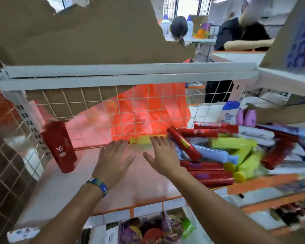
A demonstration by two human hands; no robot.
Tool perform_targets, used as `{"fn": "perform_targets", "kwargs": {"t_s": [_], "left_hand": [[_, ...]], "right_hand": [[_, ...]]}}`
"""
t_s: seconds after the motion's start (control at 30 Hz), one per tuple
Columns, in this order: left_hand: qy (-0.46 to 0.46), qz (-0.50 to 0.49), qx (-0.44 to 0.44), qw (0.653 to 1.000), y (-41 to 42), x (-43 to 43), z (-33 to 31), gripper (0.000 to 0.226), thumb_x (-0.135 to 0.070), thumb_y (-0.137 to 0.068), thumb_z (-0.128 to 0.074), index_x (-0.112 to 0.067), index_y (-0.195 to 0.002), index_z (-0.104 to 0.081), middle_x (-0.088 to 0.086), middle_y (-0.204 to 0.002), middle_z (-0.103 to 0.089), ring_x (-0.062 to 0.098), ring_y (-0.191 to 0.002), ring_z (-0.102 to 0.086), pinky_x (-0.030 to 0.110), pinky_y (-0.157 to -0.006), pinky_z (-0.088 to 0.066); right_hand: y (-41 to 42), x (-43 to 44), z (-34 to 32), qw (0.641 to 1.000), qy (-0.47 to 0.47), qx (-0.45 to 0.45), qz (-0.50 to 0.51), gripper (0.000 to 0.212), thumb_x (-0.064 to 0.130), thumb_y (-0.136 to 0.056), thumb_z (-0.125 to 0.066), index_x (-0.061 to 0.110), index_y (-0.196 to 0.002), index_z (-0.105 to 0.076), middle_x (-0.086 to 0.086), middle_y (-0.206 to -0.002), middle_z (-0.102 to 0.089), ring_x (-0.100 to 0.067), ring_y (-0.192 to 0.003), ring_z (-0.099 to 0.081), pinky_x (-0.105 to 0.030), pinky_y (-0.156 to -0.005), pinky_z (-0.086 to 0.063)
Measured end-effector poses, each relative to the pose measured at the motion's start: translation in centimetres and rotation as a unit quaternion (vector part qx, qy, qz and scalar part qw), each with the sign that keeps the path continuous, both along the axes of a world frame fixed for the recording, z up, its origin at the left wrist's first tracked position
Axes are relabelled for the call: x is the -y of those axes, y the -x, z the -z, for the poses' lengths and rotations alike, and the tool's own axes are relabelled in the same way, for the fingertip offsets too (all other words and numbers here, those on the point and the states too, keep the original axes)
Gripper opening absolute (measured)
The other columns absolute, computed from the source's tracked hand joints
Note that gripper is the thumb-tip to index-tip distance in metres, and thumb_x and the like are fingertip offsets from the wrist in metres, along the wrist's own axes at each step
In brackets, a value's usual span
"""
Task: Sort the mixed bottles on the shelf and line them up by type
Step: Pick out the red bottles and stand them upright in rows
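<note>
While both hands hover empty over the bare middle of the shelf (63, 187), best to settle the next pick before reaching. Left hand (113, 162): open, fingers spread, palm down, gripping nothing. Right hand (163, 156): likewise open and empty, its fingertips near a yellow bottle (143, 139) lying flat along the back mesh (139, 106). One red bottle (61, 147) upright at the far left, well apart from the rest, apparently the start of a red row. Everything else heaped at the right: a pile (227, 152) of red, yellow, blue and white bottles lying crosswise on one another, with one red tube (183, 143) tilted up against the heap just beside the right hand.

Probably wisest to take that tilted red tube first: top of the pile, nothing resting on it, closest to reach. Grip round the middle of the body, lift clear rather than drag, so as not to roll the blue and yellow ones toward the front edge. Stand upright just beside the standing red one, label forward. Keep the left hand free to steady the heap. Leave the lone yellow bottle at the back until a yellow row is begun.
</note>
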State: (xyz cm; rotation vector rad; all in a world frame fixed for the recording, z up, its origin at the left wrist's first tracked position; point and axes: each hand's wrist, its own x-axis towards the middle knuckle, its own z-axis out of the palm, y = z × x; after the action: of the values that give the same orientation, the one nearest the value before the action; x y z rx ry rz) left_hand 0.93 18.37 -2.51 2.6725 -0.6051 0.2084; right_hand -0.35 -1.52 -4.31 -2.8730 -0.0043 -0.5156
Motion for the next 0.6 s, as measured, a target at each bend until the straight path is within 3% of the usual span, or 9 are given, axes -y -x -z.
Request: {"fn": "perform_targets", "kwargs": {"t_s": [0.13,0.27,0.43,0.6], "left_hand": [[-0.009,0.014,-0.01,1.0,-0.2,5.9,-0.2,0.09,-0.071,-0.075,-0.006,-0.025,-0.148,-0.026,0.001,-0.156,-0.026,0.023,-0.144,-0.019,0.044,-0.117,-0.015],[0.004,0.03,-0.015,0.999,-0.2,10.9,0.2,0.085,-0.071,-0.078,-0.012,-0.025,-0.147,-0.029,0.002,-0.156,-0.028,0.024,-0.144,-0.021,0.046,-0.117,-0.016],[0.001,0.03,-0.02,0.999,-0.2,14.6,0.5,0.069,-0.059,-0.087,-0.027,-0.027,-0.148,-0.027,-0.001,-0.156,-0.026,0.02,-0.145,-0.019,0.044,-0.119,-0.011],[0.001,0.017,0.005,1.0,-0.4,16.4,0.6,0.07,-0.06,-0.086,-0.027,-0.024,-0.145,-0.034,0.001,-0.152,-0.034,0.022,-0.141,-0.028,0.046,-0.116,-0.021]], "right_hand": [[0.5,6.2,0.2,0.999,-0.006,0.0,0.032,0.068,0.053,-0.084,-0.049,0.014,-0.139,-0.046,-0.006,-0.139,-0.052,-0.028,-0.131,-0.045,-0.048,-0.106,-0.035],[0.7,11.5,0.9,0.998,-0.027,0.017,0.061,0.055,0.048,-0.076,-0.05,0.014,-0.119,-0.058,-0.006,-0.112,-0.062,-0.03,-0.107,-0.056,-0.046,-0.092,-0.044],[0.9,15.5,2.1,0.996,-0.027,-0.036,0.072,0.055,0.048,-0.083,-0.058,0.015,-0.126,-0.053,-0.007,-0.122,-0.059,-0.031,-0.115,-0.053,-0.045,-0.099,-0.04],[0.3,17.0,3.4,0.99,-0.024,-0.109,0.089,0.055,0.056,-0.085,-0.056,0.017,-0.123,-0.048,-0.005,-0.123,-0.058,-0.027,-0.114,-0.051,-0.042,-0.094,-0.04]]}}
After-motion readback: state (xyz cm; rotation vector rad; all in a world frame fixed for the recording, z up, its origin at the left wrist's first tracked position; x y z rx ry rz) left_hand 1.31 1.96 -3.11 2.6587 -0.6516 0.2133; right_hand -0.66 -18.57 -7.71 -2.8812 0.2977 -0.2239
